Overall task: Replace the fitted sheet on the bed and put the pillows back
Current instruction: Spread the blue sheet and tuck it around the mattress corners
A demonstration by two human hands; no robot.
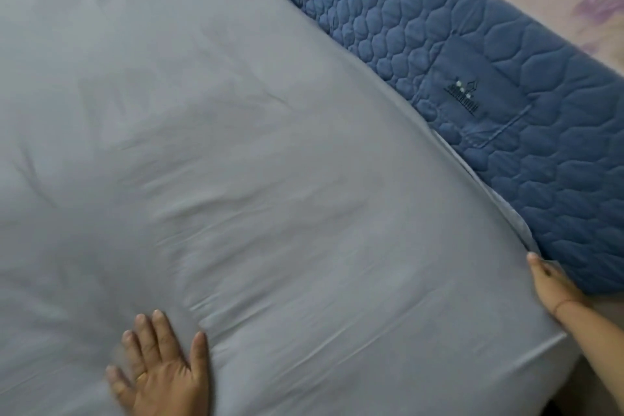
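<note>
Near left, the left hand, fingers spread flat, pins the sheet smooth. The right hand apparently tucks its edge against the headboard, grip hidden.

The left hand wears one thin gold ring on the finger next to the little one. Its nails are cut short and look plain. The right hand wears a thin reddish thread around the wrist, like a little string band. The right arm is bare from the wrist to the edge of the picture. Both hands look a bit blurry.
</note>
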